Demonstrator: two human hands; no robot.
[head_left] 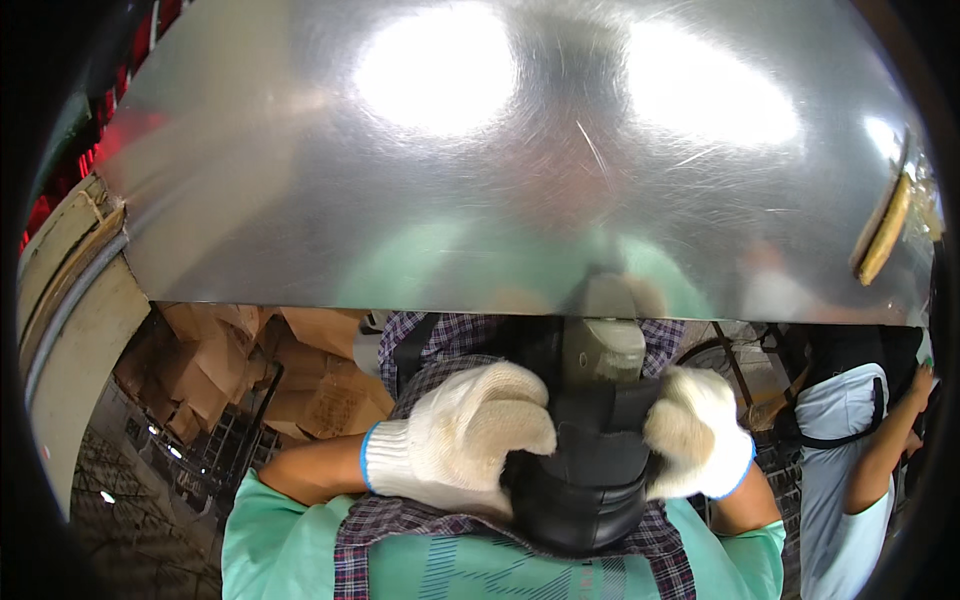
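Note:
A bulky black padded object (600,430) with a smooth, rounded lower end and a grey-green cap (604,345) at its top sits in front of my chest. I cannot tell what kind of thing it is. My left hand (480,425), in a white knitted glove with a blue cuff edge, curls closed against its left side. In a matching glove, my right hand (697,432) is closed at its right side. Any smaller thing inside the curled fingers is hidden. Both hands are just below the near edge of a shiny metal tabletop (400,230).
Brown cardboard pieces (330,385) lie below the table at the left. A pale curved panel (85,300) borders the table's left end. On the table's right side lies a yellowish strip (885,230). Another person in light blue (845,470) is close by at the right.

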